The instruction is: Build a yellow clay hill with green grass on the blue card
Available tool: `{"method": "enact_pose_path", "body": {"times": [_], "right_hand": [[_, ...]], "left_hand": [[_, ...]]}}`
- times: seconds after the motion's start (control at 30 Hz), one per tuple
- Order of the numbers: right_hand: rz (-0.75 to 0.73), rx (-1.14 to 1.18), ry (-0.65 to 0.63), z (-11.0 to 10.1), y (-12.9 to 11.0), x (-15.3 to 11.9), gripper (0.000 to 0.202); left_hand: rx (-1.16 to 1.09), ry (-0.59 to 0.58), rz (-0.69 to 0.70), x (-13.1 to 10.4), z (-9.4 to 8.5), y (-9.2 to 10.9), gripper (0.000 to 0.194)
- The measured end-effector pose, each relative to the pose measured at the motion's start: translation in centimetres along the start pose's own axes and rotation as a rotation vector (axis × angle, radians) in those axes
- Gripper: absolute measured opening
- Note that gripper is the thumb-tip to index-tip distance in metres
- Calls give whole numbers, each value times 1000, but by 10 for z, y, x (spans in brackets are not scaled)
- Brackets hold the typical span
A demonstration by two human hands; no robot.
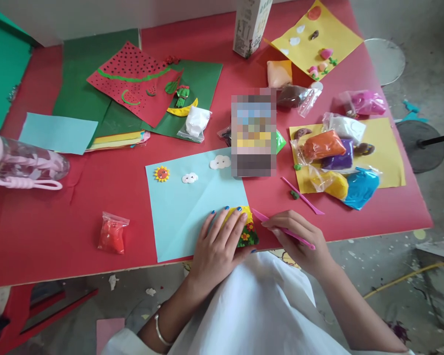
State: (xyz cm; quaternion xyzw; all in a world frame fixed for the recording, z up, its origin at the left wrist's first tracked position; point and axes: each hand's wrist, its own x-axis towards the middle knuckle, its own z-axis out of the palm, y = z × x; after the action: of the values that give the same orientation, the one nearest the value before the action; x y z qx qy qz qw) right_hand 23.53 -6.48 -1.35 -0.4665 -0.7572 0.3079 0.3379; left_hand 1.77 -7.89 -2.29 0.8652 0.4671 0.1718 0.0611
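My left hand (220, 241) lies flat with fingers spread on the lower right of a light blue sheet (185, 222), partly covering a patch of yellow and green clay (248, 236) with small red and yellow flowers. Between the fingers of my right hand (299, 234) is a pink clay modelling tool (294, 235), its flat tip close to the yellow clay's right edge. A clay sun (162, 173) and two white clay clouds (220, 161) with faces decorate the sheet's upper part. A second pink tool (302, 195) rests on the table beyond my right hand.
Bags of coloured clay (324, 145) lie on a yellow sheet (390, 153) at the right. A red clay bag (111, 234) is at the left, near a clear bottle (33, 160). Behind are a watermelon picture (133, 79), a carton (251, 27) and a pixelated item (253, 135).
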Motion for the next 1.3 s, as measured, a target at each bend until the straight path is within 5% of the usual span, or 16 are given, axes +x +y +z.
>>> {"method": "enact_pose_path", "body": {"times": [0.4, 1.3], "right_hand": [[-157, -172, 24, 15, -3, 10, 16], [-218, -152, 78, 17, -1, 6, 16]], "left_hand": [[-1, -27, 9, -1, 1, 0, 53], [-3, -43, 0, -1, 1, 1, 52]]}}
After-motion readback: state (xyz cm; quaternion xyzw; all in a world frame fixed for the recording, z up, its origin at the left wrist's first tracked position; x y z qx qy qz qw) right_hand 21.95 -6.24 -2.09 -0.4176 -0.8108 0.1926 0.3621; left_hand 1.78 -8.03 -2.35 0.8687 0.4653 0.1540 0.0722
